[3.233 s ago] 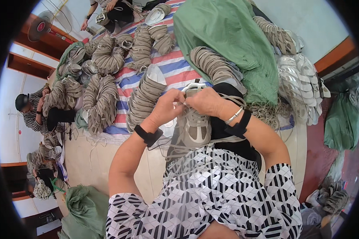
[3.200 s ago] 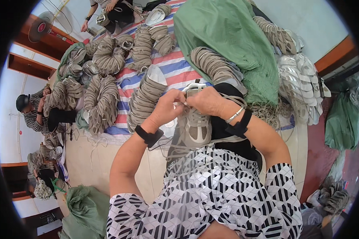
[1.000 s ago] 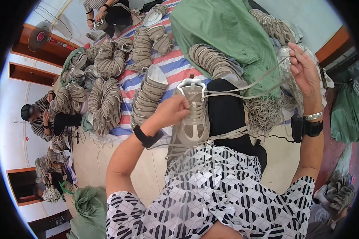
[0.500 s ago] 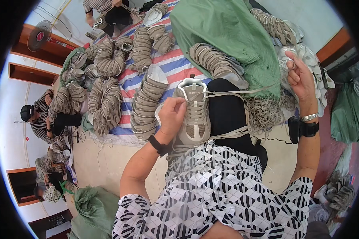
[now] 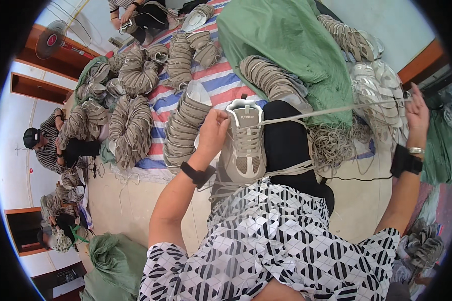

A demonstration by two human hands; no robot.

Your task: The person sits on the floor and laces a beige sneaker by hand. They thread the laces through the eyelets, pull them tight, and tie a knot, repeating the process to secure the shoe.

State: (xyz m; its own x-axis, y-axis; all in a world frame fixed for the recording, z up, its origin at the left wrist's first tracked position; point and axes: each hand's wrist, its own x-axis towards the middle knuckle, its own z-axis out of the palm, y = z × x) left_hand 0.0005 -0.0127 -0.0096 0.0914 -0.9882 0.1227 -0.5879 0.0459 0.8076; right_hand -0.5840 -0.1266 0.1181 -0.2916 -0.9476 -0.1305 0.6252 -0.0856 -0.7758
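Observation:
A beige-grey shoe upper [image 5: 248, 145] with a white collar lies over my lap, toe toward me, its lace threaded in rows across the front. My left hand [image 5: 213, 131] is closed in a pinch at the upper's left collar edge. Far out to the right, my right hand [image 5: 417, 113] grips the end of a flat beige shoelace [image 5: 331, 110]. That lace runs taut from the top eyelets across my black-clad leg [image 5: 285, 135]. More loose laces [image 5: 291, 169] lie across my thigh.
A heap of laces [image 5: 336, 145] lies right of my leg. Stacked uppers [image 5: 183, 133] stand on a striped sheet [image 5: 218, 75], near a large green sack [image 5: 286, 35]. Another green sack [image 5: 115, 266] is lower left. Co-workers [image 5: 47, 135] sit left and at the back.
My right hand has moved outward to the right and slightly down, drawing the lace straight. My left hand has shifted slightly up and left along the upper's edge.

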